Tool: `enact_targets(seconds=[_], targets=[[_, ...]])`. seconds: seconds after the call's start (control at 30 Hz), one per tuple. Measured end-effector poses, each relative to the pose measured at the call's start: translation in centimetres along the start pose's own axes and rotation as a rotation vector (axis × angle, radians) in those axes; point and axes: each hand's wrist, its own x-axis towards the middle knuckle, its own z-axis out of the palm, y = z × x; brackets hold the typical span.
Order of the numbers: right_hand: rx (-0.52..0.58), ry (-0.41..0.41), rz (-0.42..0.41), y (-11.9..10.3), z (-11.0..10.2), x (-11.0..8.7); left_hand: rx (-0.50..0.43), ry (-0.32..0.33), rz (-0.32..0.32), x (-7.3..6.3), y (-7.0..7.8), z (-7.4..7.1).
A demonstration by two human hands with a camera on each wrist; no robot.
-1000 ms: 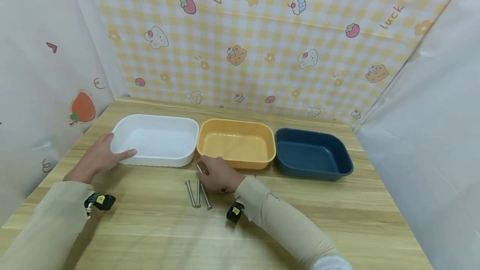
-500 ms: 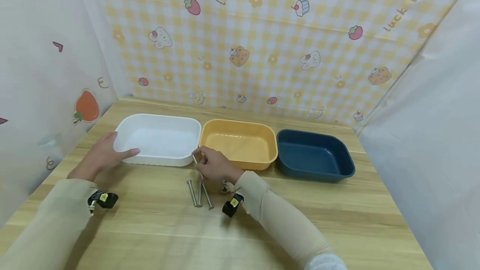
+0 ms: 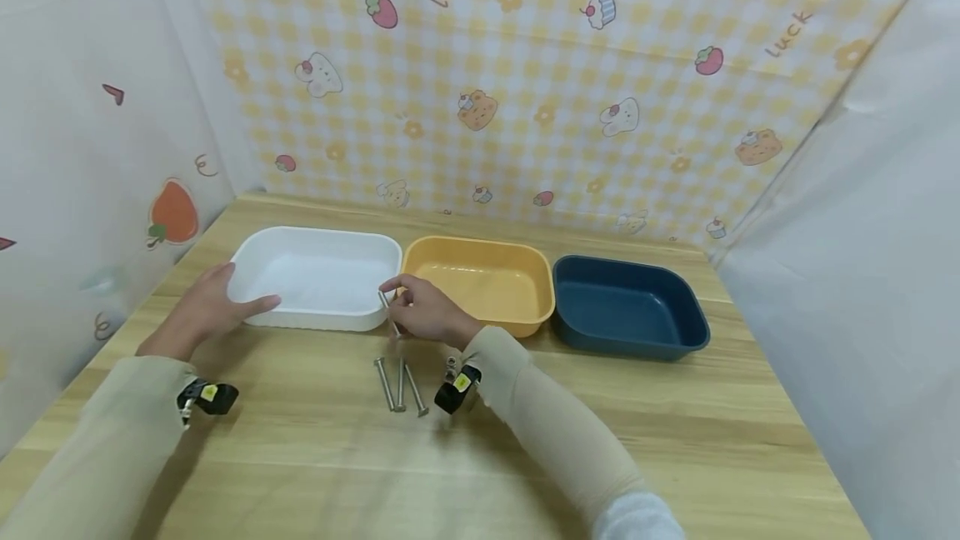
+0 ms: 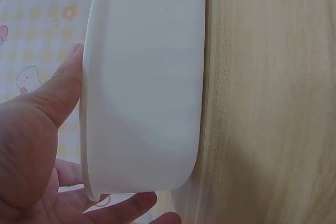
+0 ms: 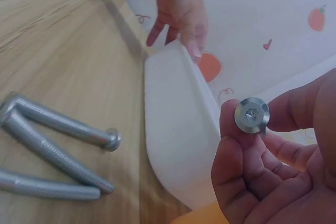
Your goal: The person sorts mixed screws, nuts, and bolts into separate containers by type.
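Observation:
My right hand (image 3: 431,312) pinches a metal bolt (image 3: 390,313) between thumb and fingers, above the table by the white bin's near right corner. In the right wrist view the bolt head (image 5: 252,115) faces the camera, its shank hidden behind it. My left hand (image 3: 206,311) rests on the left end of the white bin (image 3: 322,321); its thumb (image 4: 60,85) lies straight along the rim and its other fingers reach past the end wall. Three more bolts (image 3: 401,386) lie on the table below the right hand.
A yellow bin (image 3: 480,328) stands against the white one, partly covered by the right hand. A dark blue bin (image 3: 630,347) is to its right. Small metal nuts (image 3: 450,365) lie by the right wrist's camera. Patterned cloth (image 3: 525,65) hangs behind the wooden table (image 3: 300,473).
My right hand has lifted the bolt off the table and carried it up and left toward the white bin. The nuts have come into view. My left hand stays at the bin.

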Motion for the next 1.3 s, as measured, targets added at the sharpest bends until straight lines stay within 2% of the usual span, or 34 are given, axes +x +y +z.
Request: enact_targets(seconds=[0.1, 0.43, 0.83, 1.03, 1.3], targets=[[-0.015, -0.001, -0.012, -0.1, 0.1, 0.5, -0.003, 0.002, -0.008, -0.2, -0.1, 0.0], [0.029, -0.028, 0.015, -0.6, 0.7, 1.2, -0.017, -0.006, -0.026, -0.4, -0.4, 0.2], [0.137, 0.056, 0.070, -1.1, 1.4, 3.0, 0.000, -0.007, 0.013, -0.4, -0.2, -0.1], [0.212, 0.086, 0.079, -1.3, 1.6, 3.5, -0.006, -0.011, -0.006, -0.4, 0.0, 0.1], [0.228, 0.123, 0.090, -1.8, 1.9, 4.6, -0.014, -0.015, -0.033, -0.3, 0.0, 0.0]])
